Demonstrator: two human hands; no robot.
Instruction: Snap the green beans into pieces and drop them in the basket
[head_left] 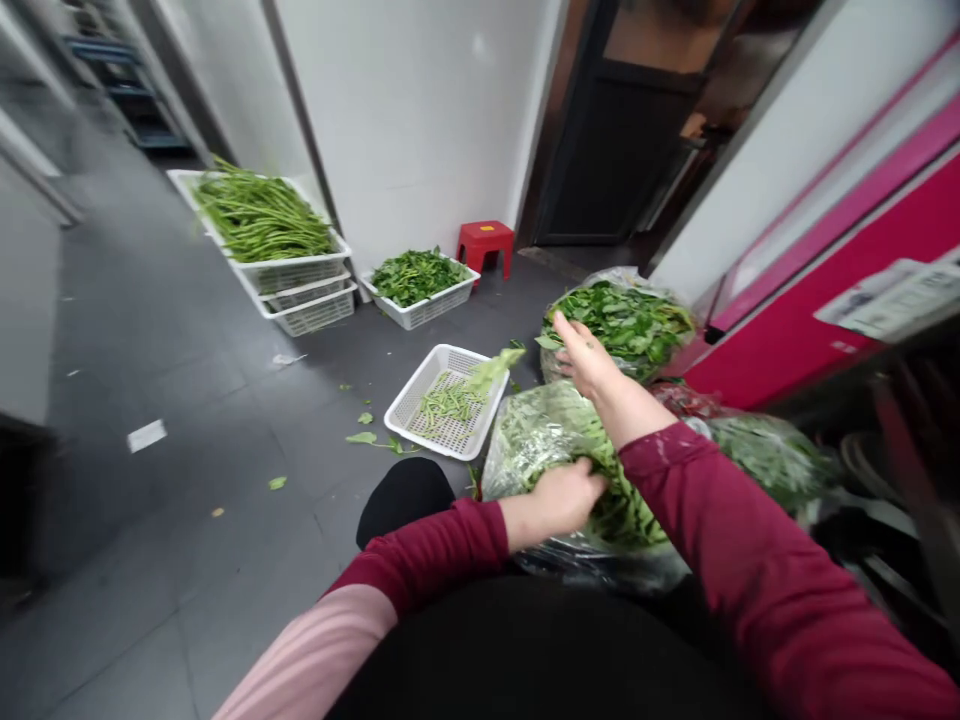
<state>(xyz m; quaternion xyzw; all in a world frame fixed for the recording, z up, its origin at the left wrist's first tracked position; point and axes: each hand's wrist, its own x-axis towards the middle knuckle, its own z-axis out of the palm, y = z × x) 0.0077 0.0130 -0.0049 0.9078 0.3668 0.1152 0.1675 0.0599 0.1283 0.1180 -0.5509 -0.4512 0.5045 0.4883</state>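
Grey floor tiles [300,520] carry a white basket [448,451] beside the plastic bag [529,435] of greens [622,512], likely for short reach. Left grip [568,496] rests among those greens, whether clamped I cannot tell; right grip [589,362], raised, has fingers apart.

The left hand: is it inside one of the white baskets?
No, the left hand is among the leafy greens at the clear plastic bag.
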